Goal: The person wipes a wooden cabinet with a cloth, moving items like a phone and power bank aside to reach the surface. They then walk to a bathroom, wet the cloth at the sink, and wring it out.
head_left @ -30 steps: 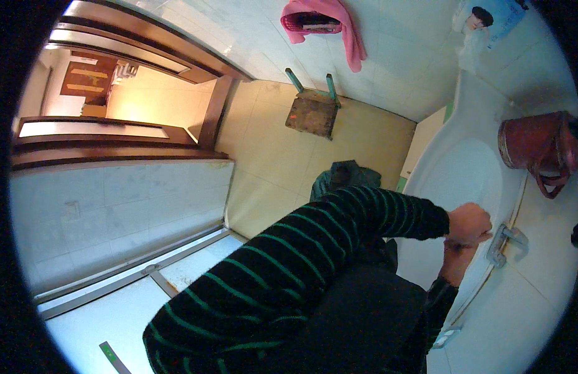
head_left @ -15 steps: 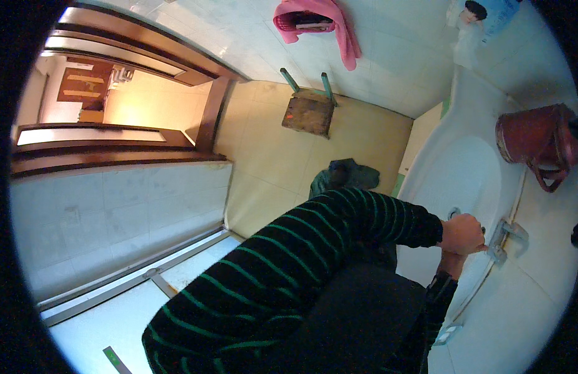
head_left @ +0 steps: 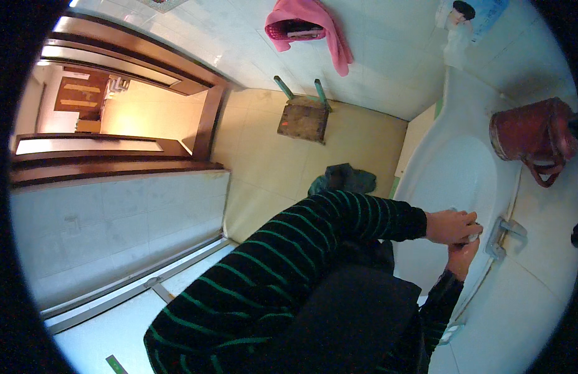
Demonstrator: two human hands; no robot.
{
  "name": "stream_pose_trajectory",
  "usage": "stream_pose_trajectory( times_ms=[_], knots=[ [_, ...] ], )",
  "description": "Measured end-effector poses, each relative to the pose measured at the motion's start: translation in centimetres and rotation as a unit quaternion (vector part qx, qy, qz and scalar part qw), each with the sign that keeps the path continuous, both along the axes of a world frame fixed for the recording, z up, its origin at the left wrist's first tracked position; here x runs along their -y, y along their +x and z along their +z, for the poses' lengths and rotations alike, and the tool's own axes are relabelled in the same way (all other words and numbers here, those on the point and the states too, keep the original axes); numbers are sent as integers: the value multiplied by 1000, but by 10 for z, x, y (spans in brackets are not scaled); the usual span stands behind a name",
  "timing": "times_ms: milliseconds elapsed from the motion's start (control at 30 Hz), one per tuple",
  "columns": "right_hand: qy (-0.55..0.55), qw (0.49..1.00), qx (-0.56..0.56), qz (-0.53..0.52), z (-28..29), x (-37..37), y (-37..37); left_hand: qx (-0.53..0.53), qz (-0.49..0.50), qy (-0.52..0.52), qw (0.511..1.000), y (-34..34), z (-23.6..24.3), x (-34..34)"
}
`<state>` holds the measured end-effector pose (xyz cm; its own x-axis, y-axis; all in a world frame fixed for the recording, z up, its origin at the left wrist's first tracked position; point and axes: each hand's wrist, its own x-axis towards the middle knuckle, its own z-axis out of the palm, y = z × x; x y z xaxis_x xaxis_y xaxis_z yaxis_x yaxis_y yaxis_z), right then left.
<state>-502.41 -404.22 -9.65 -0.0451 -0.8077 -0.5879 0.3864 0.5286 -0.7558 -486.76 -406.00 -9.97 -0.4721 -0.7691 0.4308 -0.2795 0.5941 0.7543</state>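
Note:
Both hands are together over a long white basin [head_left: 451, 174], close to its tap. My left hand [head_left: 452, 226] reaches in from the left in a black sleeve with green stripes, its fingers curled over my right hand [head_left: 466, 254]. The right hand comes up from below, palm side toward the left one, fingers closed against it. A small pale thing [head_left: 474, 236] shows between the fingers; its kind is too small to make out. The grey metal tap [head_left: 507, 237] sits on the basin's edge just right of the hands.
A dark red bag-like container [head_left: 532, 131] with a looped handle rests on the basin's far right edge. A low wooden stool [head_left: 303, 121] and dark green cloth [head_left: 342, 179] are on the floor. A pink basket with a towel [head_left: 307, 22] hangs on the wall. A brown-framed doorway [head_left: 205, 124] is at left.
My hands have drawn slightly left, away from the tap. The left hand's fingers have shifted over the right, and a pale thing now shows between them. The view has tilted a little.

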Motion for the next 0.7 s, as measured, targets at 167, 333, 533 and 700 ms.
stream_pose_trajectory(
  times_ms=[167,333,533,700],
  knots=[
    [87,989,120,-1,-3,-20,12,68,27,72,995,19,22,8],
    [41,999,-12,31,9,-29,28,102,0,44,994,-3,28,-2],
    [-55,968,-239,48,-16,-45,27,138,96,62,984,-6,26,12],
    [-23,996,1,-87,-33,-42,23,135,-34,36,990,-20,24,-8]
  ],
)
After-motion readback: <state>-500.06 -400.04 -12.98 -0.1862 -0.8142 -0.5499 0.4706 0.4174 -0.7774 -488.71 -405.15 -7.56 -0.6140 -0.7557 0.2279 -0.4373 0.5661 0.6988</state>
